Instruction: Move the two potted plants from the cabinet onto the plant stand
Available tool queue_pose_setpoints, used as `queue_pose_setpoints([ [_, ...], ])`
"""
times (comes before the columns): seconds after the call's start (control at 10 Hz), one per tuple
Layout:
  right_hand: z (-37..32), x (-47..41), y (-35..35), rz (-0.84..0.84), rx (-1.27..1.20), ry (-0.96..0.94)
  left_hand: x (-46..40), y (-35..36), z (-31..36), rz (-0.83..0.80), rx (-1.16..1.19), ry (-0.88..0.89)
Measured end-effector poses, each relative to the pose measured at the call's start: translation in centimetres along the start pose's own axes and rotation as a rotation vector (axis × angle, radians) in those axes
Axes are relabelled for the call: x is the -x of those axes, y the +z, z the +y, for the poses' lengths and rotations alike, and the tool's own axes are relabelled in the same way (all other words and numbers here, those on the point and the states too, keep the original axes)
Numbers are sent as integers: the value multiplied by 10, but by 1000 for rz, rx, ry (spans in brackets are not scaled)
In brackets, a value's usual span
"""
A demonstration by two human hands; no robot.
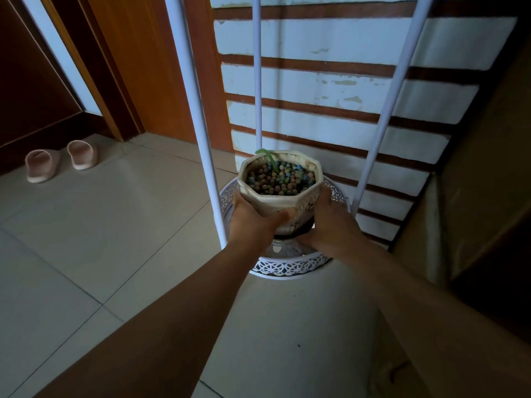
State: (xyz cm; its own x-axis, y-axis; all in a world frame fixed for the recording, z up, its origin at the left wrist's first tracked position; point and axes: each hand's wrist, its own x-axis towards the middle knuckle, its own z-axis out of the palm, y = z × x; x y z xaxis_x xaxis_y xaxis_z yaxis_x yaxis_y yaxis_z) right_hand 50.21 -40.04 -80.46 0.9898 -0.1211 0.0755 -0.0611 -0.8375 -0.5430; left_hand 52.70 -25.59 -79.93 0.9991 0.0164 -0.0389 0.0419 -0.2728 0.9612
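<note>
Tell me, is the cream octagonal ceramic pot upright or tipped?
Slightly tipped: the cream octagonal ceramic pot, between left hand and right hand, leans its rim toward the left.

White poles (198, 110) flank the pot (280, 193); front gap open.

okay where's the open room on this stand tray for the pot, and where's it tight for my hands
Free: the tray floor under the pot, inside its lattice rim, nearest you. Tight: the left hand beside the left pole, the right hand near the right pole.
</note>
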Motion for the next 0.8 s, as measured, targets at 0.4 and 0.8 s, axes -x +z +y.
queue_pose_setpoints([
  [0.4,-8,32,0,42,-16,10,44,-10,6,58,-161,65],
  [0.8,-12,65,-15,58,-98,2,71,-12,12,9,-279,41],
])
